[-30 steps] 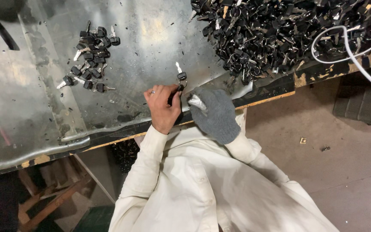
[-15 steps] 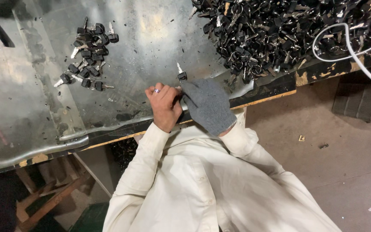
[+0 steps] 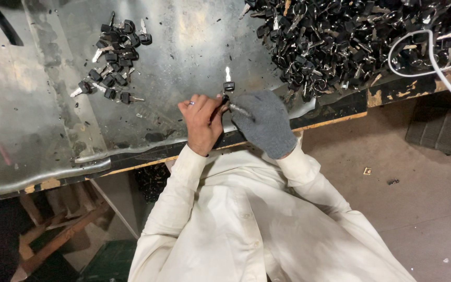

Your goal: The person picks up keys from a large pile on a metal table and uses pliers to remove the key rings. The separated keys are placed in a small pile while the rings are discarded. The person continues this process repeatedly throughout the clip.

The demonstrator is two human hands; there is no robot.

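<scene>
A worker in a pale long-sleeved shirt bends over a metal-sheeted bench [image 3: 43, 130], both hands brought together at its near edge around a single key [image 3: 228, 82]. The bare left hand [image 3: 203, 119], a ring on one finger, pinches something dark just below the key's black plastic head, while the right hand [image 3: 263, 121], in a grey knitted glove, closes on a thin metal piece beside it; exactly what lies between the fingers is too small to make out. The key stands upright, its bright silver blade pointing to the far side and catching the light. It looks light, stiff and smooth on the blade, so the blocky head seems the surer place to grip, the blade likely slipping under a gloved finger. To the far left lies a small cluster of keys [image 3: 113, 57] of the same kind, black-headed with short silver blades. To the far right a large heap of keys [image 3: 351, 36] spreads to the bench's edge, with a white cable [image 3: 437, 65] looping over it.
</scene>
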